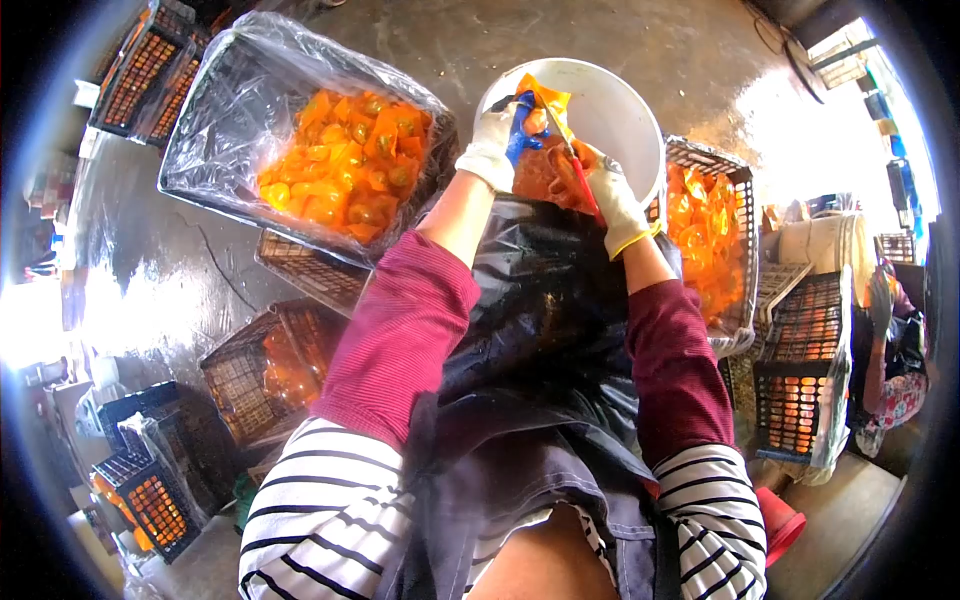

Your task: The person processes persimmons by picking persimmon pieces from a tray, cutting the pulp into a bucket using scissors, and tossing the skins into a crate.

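My left hand (497, 140), in a white glove with blue on the fingers, is closed on an orange plastic bag (549, 98) with something pale orange inside. My right hand (612, 190), gloved in white with a yellow cuff, grips a red-handled knife (584, 186). Its thin blade points up toward the bag, though its tip is hard to make out. Both hands are over a white bucket (632, 115), which has a wet orange-red mass (545, 178) in its near side.
At the left stands a crate lined with clear plastic (215, 120), holding several orange bags (345, 160). Another crate of orange bags (705, 240) is close on my right. Black crates (800, 350) stand farther right, near another person (895, 360). A black apron (540, 290) covers my lap.
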Demonstrator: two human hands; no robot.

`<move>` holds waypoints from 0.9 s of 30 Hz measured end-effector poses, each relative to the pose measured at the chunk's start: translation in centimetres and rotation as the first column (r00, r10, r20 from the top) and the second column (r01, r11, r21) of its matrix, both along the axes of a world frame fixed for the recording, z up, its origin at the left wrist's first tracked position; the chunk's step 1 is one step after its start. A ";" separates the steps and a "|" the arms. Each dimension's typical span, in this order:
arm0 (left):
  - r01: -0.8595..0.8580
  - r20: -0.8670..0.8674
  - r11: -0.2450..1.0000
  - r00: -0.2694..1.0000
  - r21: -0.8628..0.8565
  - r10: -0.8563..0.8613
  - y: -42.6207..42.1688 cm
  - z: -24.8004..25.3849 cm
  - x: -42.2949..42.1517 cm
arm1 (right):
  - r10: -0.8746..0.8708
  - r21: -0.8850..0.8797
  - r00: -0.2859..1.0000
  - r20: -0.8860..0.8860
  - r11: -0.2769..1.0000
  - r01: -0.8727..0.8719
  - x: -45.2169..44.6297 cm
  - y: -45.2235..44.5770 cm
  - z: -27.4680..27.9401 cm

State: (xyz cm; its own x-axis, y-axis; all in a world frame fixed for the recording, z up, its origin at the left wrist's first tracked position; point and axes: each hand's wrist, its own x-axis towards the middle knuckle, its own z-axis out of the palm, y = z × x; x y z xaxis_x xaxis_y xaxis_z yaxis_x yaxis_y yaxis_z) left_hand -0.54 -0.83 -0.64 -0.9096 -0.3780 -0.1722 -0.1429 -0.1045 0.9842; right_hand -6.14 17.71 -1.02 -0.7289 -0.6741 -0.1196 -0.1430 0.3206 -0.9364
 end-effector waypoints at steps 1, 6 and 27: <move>0.026 -0.020 0.993 1.000 0.111 -0.024 -0.1 -0.1 -0.1 | -0.007 -0.021 0.993 -0.122 1.000 0.005 -0.4 0.3 -0.6; 0.030 0.023 0.999 0.999 -0.036 -0.029 0.7 -0.2 -0.3 | -0.094 0.083 0.977 -0.190 0.990 0.111 0.5 1.0 1.5; -0.317 0.344 0.757 0.745 -0.572 0.572 -12.8 -3.8 17.8 | 0.150 -0.625 0.649 0.746 0.496 0.603 -5.0 7.2 -0.8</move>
State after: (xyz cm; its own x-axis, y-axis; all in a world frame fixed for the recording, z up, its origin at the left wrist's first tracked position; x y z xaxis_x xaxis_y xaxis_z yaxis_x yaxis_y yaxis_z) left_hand 17.30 -13.66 -4.45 -0.4567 -0.8606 -0.2254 -0.6514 0.1509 0.7435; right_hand -11.19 24.91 -1.85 -0.8243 -0.5458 -0.1501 0.5346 -0.6634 -0.5235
